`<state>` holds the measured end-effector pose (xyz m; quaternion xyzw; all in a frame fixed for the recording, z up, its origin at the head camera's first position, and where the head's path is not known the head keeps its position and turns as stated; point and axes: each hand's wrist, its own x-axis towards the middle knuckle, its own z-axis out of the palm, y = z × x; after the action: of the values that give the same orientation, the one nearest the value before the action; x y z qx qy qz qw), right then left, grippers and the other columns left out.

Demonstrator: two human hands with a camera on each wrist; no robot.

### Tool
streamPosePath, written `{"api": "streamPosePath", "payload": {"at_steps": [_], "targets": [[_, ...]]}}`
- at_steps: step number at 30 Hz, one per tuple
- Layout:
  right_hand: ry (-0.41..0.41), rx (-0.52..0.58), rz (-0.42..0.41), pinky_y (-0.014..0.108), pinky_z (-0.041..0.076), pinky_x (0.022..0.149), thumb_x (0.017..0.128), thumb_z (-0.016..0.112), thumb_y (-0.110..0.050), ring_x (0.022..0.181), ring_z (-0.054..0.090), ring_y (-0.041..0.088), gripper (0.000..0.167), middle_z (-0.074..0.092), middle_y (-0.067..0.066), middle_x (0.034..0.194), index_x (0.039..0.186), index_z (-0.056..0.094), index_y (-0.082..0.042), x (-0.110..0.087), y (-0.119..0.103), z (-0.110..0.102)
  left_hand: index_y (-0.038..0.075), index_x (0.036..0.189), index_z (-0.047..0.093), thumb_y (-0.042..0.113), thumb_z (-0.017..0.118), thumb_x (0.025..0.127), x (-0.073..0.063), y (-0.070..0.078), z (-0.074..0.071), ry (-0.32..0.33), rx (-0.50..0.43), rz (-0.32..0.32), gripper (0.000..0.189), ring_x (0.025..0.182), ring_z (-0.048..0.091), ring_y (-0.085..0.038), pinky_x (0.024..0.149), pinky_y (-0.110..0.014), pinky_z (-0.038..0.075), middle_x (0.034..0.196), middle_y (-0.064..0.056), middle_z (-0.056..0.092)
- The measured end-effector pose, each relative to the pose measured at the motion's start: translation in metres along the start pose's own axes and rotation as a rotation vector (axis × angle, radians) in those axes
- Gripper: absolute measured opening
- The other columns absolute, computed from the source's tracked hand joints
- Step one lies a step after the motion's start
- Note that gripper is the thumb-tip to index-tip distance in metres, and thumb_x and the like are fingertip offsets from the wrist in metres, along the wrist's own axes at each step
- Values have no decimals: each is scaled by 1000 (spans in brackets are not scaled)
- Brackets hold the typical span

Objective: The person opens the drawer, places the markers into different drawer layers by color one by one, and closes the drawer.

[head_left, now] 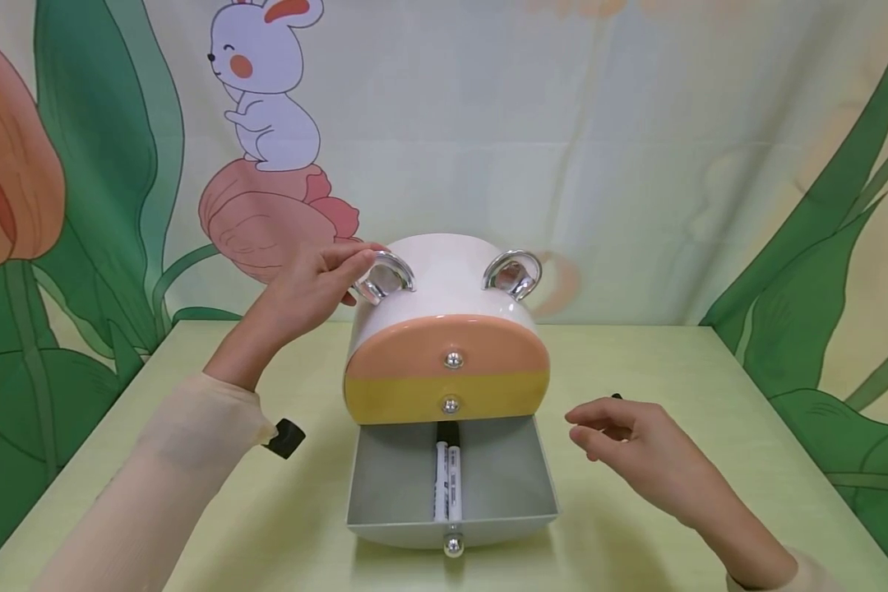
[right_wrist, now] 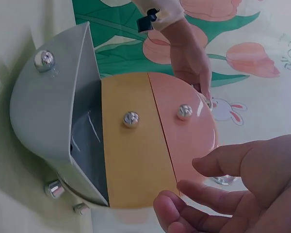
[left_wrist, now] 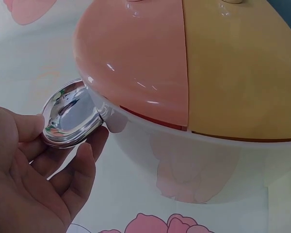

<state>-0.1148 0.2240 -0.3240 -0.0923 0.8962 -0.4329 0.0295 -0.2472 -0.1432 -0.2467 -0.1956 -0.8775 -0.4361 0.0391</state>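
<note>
A small rounded drawer box with a white body and two silver ears stands on the table. My left hand grips its left silver ear, thumb on the near face and fingers behind. The grey bottom drawer is pulled out, and two white markers with black caps lie side by side in it. Above it, the orange drawer and the yellow drawer are closed. To the right of the box, my right hand hovers with loosely bent fingers and holds nothing.
The pale green table extends around the box. Behind it hangs a printed cloth with a rabbit, tulips and leaves. The right silver ear sticks out from the box top. Silver feet show beneath the box.
</note>
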Motion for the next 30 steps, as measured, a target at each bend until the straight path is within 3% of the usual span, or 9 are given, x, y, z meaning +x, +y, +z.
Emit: {"api": "streamPosePath", "payload": {"at_steps": [7,10,14,19,24,30], "targets": [[38,-15,33,37,54,86,102,68,-31,97,67,17,34,70,3,120,128,71,-11,-7,14,-17,9,143,63,31,53,110,0,-1,0,3,2,6,41,106,63,-28,87,-39,58,146,-7,58],[43,2,62,34,55,78,102,68,-34,101,67,19,38,69,6,125,132,69,-10,-10,19,-22,10,143,63,32,53,110,0,-2,0,6,6,14,41,104,64,-27,89,-42,58,144,-8,59],[67,-9,69,31,54,74,102,68,-34,103,67,20,39,71,5,122,133,68,-11,-13,28,-28,10,143,63,32,53,110,0,-2,0,5,15,11,41,101,65,-28,86,-37,58,144,-8,59],[115,-48,74,28,54,80,103,66,-32,104,66,19,36,72,2,118,132,68,-11,-17,42,-33,11,144,63,32,53,110,-1,-1,-1,0,25,1,41,99,66,-29,85,-34,57,145,-8,58],[136,-64,113,26,54,79,104,65,-36,107,65,20,41,70,6,123,135,67,-9,-20,55,-36,11,144,63,33,53,110,-1,-1,-2,-3,29,0,42,97,66,-30,84,-34,57,147,-8,57],[166,-77,127,24,55,79,104,64,-36,104,65,11,45,67,12,131,136,65,-5,-24,69,-40,12,145,62,36,53,110,-1,0,-3,-6,43,-5,44,94,67,-33,82,-35,56,148,-8,56]]}}
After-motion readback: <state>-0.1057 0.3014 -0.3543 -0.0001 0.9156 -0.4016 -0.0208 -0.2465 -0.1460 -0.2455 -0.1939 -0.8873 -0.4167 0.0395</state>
